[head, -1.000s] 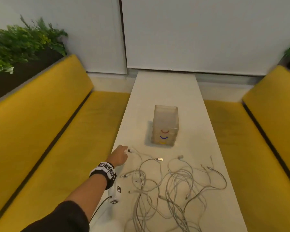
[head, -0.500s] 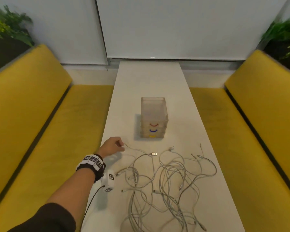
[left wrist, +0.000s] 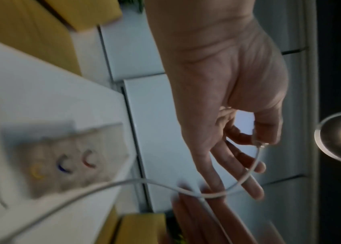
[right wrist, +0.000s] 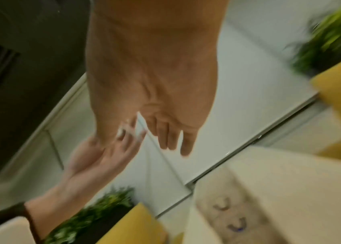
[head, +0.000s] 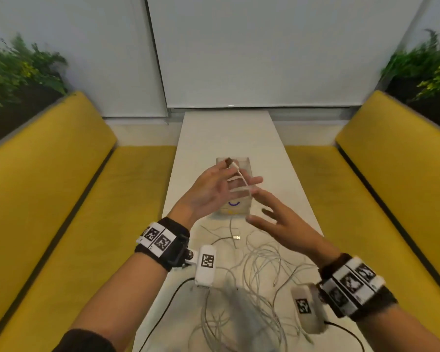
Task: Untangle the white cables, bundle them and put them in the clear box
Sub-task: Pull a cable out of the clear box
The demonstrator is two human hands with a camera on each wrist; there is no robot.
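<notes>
My left hand point(head: 226, 171) is raised over the white table point(head: 229, 133), in front of the clear box point(head: 244, 162). Thumb and forefinger pinch the plug end of one white cable point(head: 244, 182); the cable loops across the outstretched fingers point(left wrist: 251, 186) and drops toward the table. My right hand point(head: 267, 207) hovers just to the right, fingers spread and straight, a fingertip touching the hanging cable. The other white cables point(head: 262, 265) lie in a loose tangle on the table below my wrists. In the left wrist view the box point(left wrist: 71, 158) shows red, blue and yellow arc marks.
Yellow benches point(head: 61, 199) point(head: 391, 199) flank the narrow table on both sides. Green plants point(head: 18, 69) stand behind the benches. A loose USB plug point(head: 236, 237) lies between the box and the tangle. Black leads run from my wrist cameras point(head: 206, 268) across the near table.
My left hand has lifted off the table with the cable end and turned palm up. My right hand has come into view beside it.
</notes>
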